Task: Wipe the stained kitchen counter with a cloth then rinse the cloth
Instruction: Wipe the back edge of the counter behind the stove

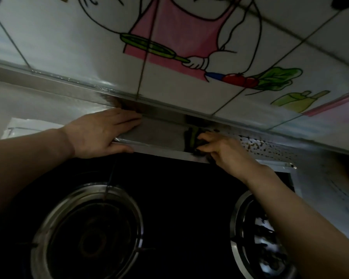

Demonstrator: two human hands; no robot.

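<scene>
Right hand (220,148) bunches a dark cloth (198,140), seemingly soft and light, against the stained counter (260,147); left hand (101,131) rests flat, fingers together.

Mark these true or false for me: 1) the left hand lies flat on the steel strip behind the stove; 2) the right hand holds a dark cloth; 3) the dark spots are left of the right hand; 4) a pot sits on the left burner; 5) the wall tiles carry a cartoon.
1) True. The left hand lies open, palm down, on the steel strip.
2) True. The right hand has its grip closed on a dark cloth.
3) False. The dark spots lie to its right.
4) False. The left burner is bare.
5) True. The wall tiles carry a cartoon in a pink apron.
</scene>
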